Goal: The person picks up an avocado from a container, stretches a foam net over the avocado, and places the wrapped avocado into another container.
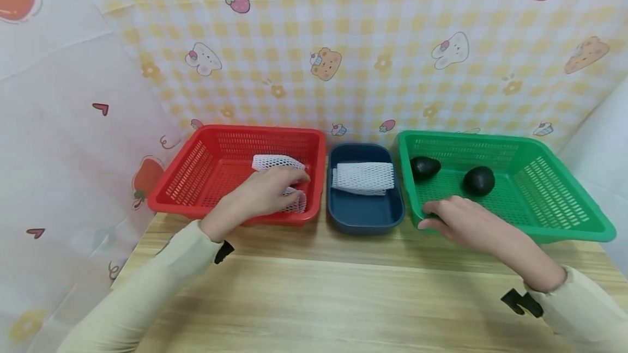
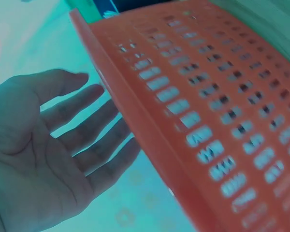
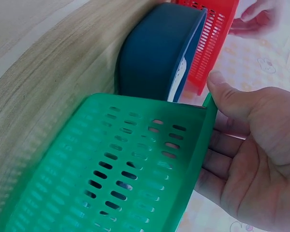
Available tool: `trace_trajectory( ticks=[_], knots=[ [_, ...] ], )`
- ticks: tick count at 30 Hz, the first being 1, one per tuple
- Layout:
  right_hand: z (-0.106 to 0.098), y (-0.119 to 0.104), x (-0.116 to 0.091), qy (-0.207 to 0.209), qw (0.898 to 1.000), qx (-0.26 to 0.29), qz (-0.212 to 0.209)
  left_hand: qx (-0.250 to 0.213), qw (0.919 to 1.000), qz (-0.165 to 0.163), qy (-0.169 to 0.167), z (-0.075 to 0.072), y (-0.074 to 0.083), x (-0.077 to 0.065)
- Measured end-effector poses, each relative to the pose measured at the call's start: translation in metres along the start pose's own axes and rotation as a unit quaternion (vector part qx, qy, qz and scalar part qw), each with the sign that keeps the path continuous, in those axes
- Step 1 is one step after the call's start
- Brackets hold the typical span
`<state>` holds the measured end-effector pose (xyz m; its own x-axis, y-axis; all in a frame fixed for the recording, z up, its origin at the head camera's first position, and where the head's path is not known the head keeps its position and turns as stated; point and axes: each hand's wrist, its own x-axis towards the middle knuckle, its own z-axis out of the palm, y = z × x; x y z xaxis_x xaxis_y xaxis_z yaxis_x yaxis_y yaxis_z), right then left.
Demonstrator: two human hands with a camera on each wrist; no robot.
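Above the right part of the red basket, my left hand has loosely bent fingers. Its palm shows bare in the left wrist view. White foam nets lie beneath and beside it; whether they wrap anything cannot be told. My right hand is at the front left corner of the green basket. In the right wrist view, its thumb is by the rim corner and its relaxed fingers reach behind the rim. Two dark avocados lie in the green basket, beyond that hand.
Between the baskets stands a dark blue tub with folded white foam nets in its back half. All three containers sit on a wooden table. A patterned cloth hangs right behind them.
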<state>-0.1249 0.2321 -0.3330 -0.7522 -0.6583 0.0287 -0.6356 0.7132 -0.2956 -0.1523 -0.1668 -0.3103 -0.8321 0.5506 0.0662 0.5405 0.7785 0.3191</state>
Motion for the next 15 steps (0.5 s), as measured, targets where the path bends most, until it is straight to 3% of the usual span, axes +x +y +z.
trace_trajectory(
  ticks=[4,10,15],
  knots=[
    [0.001,0.000,0.000,0.004,1.000,-0.002,0.000,0.014,0.9988,0.036,0.029,0.004,0.014,0.005],
    [0.002,0.001,0.000,0.006,1.000,-0.006,0.000,0.006,0.9959,0.084,0.033,0.010,0.033,0.008],
    [0.001,0.000,0.000,0.005,1.000,-0.008,0.003,-0.003,0.9943,0.102,0.031,0.015,0.040,0.008]
  ],
)
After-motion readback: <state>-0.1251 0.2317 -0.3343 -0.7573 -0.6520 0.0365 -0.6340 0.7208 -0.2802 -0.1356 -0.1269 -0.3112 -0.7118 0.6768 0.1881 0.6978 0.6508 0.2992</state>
